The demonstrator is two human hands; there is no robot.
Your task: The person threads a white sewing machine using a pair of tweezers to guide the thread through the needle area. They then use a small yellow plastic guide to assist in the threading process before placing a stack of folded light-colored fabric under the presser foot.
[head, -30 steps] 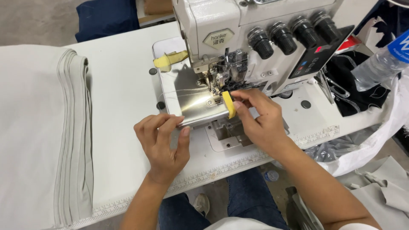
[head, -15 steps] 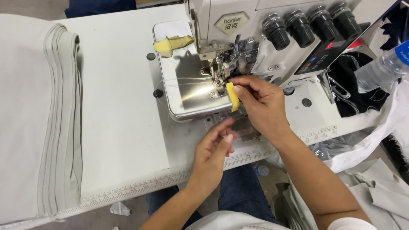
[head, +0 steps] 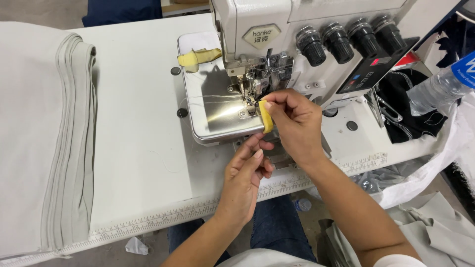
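A white overlock sewing machine (head: 297, 29) stands on the white table (head: 138, 148). My right hand (head: 297, 126) pinches a small yellow tool (head: 266, 117), its upper end at the presser foot and needles (head: 252, 89). Just below it my left hand (head: 245, 180) holds nothing, its fingers loosely extended toward the front edge of the shiny metal plate (head: 217, 109). Thin threads run across that plate.
A second yellow piece (head: 198, 58) lies at the plate's back edge. A thick stack of grey fabric (head: 44, 133) fills the table's left side. At right are a plastic water bottle (head: 438, 89), dark cloth and loose grey fabric (head: 435, 232). A ruler strip (head: 168, 215) lines the table front.
My left hand let go of the metal plate's front-left edge and moved right and down, under my right hand. The right hand stays at the needles with the yellow tool.
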